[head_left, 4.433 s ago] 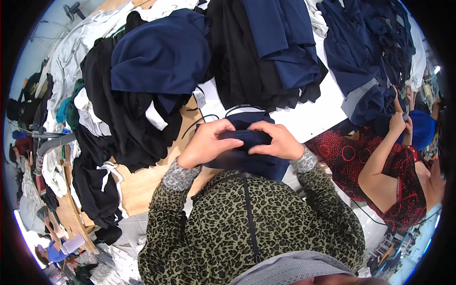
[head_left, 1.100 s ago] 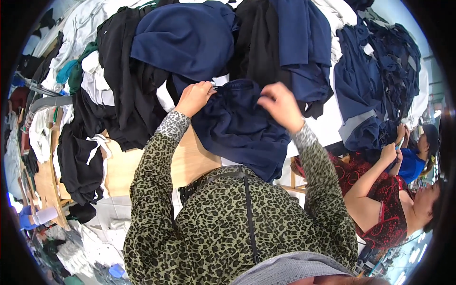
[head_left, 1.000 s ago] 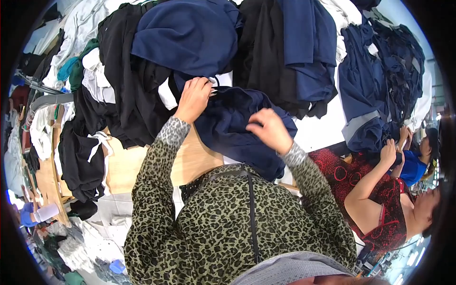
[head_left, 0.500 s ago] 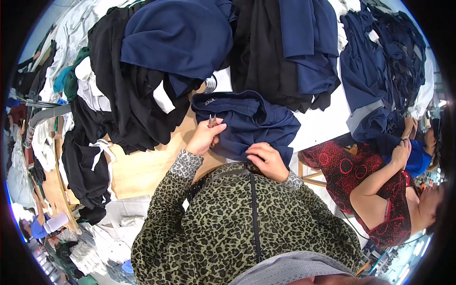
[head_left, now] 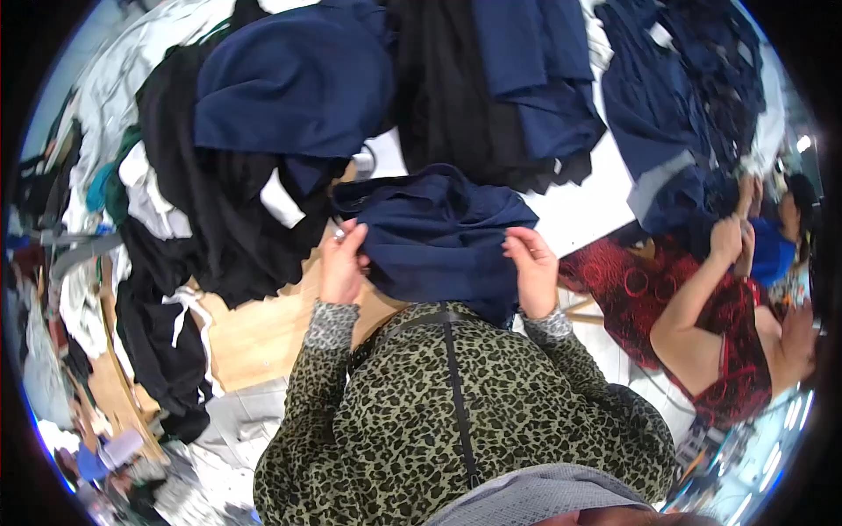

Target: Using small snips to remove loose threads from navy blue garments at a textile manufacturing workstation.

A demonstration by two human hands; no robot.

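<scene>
A navy garment [head_left: 438,254] with a gathered waistband lies crumpled at the table's near edge, right in front of me. At its left side my left hand [head_left: 345,259] is closed around small metal thread snips [head_left: 338,231], blurred and partly hidden by the fingers. My left fingers also touch the cloth's edge. On the opposite side my right hand [head_left: 533,267] has its thumb and fingers pinched together at the garment's right edge. The lower part of the cloth hangs toward my lap.
Piles of black clothes [head_left: 228,219] and navy cloth [head_left: 294,79] rise beyond and left of the garment. More dark garments [head_left: 456,96] lie at the back. At the right sits a co-worker in a red and black patterned dress [head_left: 623,289], handling navy cloth [head_left: 675,184].
My hands have moved apart to the garment's two sides, the right one rising from its lower edge. The cloth is turned and spread differently. The snips no longer point up in plain sight.
</scene>
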